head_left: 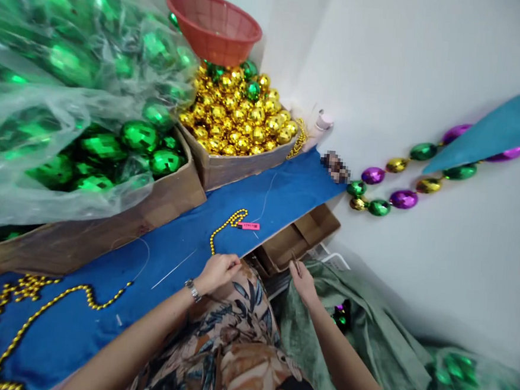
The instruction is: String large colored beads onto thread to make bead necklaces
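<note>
While the left hand (218,270) rests low over the patterned clothing (248,360) of the person, with its fingers bent inward, a string of small golden beads (228,222) reaches up to its knuckles from the blue cloth (181,240) just beyond; whether the fingers are closed on the string I cannot tell, because the back of the hand hides it. To the right of this hand, and well apart from it, the right hand (304,281) has its fingers together on a thin dark object (295,258), which points upward, away from the person; what kind of object it is I cannot tell. Beyond the left hand, at the far end of the string, lies a small pink item (249,226) with a dark end. Just past the right hand stands an open carton (315,230). Farther beyond the left hand there is a cardboard box (244,171) heaped with golden balls (247,123), and at its upper left a second box (170,206) holds shiny green balls (140,137). To the left of the left hand, near the edge of the view, more golden strands (23,333) lie on the same cloth.
</note>
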The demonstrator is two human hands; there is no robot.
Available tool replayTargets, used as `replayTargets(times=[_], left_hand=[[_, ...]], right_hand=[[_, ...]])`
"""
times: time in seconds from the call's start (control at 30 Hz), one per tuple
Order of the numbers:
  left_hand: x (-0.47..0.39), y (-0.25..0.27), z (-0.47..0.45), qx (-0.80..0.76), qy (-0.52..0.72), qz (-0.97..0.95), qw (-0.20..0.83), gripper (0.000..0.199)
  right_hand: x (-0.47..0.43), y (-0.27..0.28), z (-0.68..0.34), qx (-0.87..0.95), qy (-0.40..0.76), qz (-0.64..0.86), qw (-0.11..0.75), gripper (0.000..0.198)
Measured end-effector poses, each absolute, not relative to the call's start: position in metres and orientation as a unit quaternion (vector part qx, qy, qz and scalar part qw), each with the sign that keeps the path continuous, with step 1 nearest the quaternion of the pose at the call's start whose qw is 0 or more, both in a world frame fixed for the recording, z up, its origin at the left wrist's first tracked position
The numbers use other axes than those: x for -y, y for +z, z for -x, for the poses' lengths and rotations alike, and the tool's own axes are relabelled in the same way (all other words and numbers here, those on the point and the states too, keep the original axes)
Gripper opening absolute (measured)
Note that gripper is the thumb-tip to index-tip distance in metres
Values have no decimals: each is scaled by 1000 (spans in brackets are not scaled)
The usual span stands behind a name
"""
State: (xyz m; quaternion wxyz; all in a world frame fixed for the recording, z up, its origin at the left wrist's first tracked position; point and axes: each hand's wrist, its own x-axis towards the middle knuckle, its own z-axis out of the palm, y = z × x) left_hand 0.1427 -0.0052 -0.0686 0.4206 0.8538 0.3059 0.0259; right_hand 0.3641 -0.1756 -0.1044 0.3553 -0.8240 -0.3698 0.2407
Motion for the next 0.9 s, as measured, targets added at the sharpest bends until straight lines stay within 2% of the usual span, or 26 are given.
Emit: replayTargets(times=[0.2, 0.4, 0.73, 0.9], left_hand=[[3, -69, -156, -309, 24, -849, 428, 27], [2, -61, -166, -301, 34, -848, 435, 28], [6, -58, -168, -296, 65, -832, 464, 24], [-3, -50, -155, -320, 145, -806, 478, 24]], right_hand=[[170, -101, -345, 518, 241, 788, 230, 37], [151, -94, -332, 588, 210, 768, 141, 35], [140, -93, -329, 588, 172, 786, 81, 33], [121, -88, -356, 552, 128, 822, 64, 36]])
